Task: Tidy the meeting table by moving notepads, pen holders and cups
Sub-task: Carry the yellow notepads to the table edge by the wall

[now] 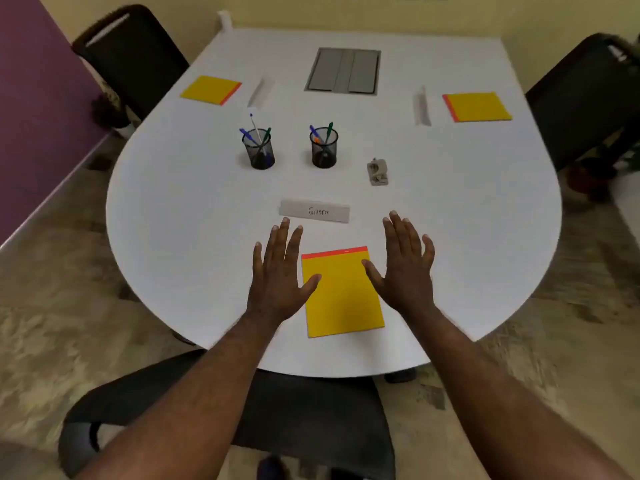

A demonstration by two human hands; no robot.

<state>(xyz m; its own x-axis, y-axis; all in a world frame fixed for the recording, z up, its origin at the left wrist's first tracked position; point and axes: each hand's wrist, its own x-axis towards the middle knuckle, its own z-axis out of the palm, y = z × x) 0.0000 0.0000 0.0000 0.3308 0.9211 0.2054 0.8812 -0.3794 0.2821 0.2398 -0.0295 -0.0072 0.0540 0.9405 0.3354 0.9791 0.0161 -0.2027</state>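
A yellow notepad point(343, 292) is laid at the near edge of the white surface point(173, 216), with two more notepads point(211, 90) point(477, 106) at the far left and far right edges. Two mesh pen holders point(261, 150) point(324, 148) are set mid-surface. Black chairs point(128, 53) and cream walls point(284, 10) are seen around it. The left hand point(277, 271) and right hand point(405, 268) are held flat, fingers spread, flanking the near notepad, nothing gripped.

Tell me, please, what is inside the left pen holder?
The left holder holds several pens standing upright: a blue one, a green one and a white one with a blue tip. Their lower ends show only dimly through the dark mesh, so anything else at the bottom cannot be seen.
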